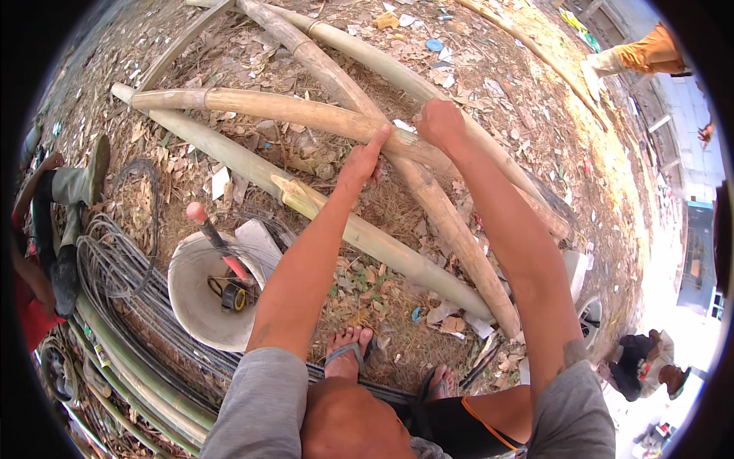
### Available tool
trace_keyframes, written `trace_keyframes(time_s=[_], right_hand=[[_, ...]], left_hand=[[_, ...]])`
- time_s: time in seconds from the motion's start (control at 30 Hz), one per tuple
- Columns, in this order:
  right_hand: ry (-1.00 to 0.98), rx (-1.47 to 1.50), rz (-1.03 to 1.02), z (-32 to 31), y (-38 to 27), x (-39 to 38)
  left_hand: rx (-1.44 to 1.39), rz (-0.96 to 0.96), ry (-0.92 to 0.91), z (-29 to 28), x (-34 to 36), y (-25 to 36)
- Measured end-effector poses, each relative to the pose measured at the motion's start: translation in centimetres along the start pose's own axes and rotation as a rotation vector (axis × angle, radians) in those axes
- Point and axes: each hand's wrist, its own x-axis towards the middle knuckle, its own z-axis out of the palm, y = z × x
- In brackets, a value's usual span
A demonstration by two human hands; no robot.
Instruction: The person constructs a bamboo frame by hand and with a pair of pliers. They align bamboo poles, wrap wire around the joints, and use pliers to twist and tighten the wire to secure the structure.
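Note:
Several bamboo poles lie crossed on the littered ground before me. A pale curved bamboo pole (283, 109) passes over a longer, mottled bamboo pole (451, 222) at a crossing. Close to that crossing, my left hand (363, 162) is closed on the curved pole, its thumb resting along the wood. My right hand (441, 122) is a fist just to the right, over the curved pole and beside a greenish bamboo pole (397, 70). Whatever the right fist holds is hidden inside it. Nearer to me runs another greenish bamboo pole (405, 256) with a broken stub on it.
A whitish bucket (187, 306) with a red-handled tool (218, 241) and a tape measure (233, 297) stands at my left. Coiled wire or rods (122, 260) and green bamboo (138, 363) lie beyond it. Other people's legs show at left and upper right.

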Motion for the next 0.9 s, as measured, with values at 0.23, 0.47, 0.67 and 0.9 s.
trace_keyframes(time_s=[0.23,0.47,0.67,0.9], right_hand=[[0.129,0.284,-0.033,1.7,-3.5,-1.9],[-0.045,0.538,0.186,0.4,-0.2,-3.1],[-0.413,1.202,0.471,-2.1,0.1,-4.3],[-0.354,1.196,0.339,0.2,0.3,-5.2]], left_hand=[[-0.172,-0.11,-0.114,-0.3,-1.7,2.4],[-0.225,-0.196,-0.022,0.7,-1.8,2.7],[-0.399,-0.22,-0.003,1.2,-2.6,1.8],[-0.471,-0.176,-0.051,1.5,-3.8,0.6]])
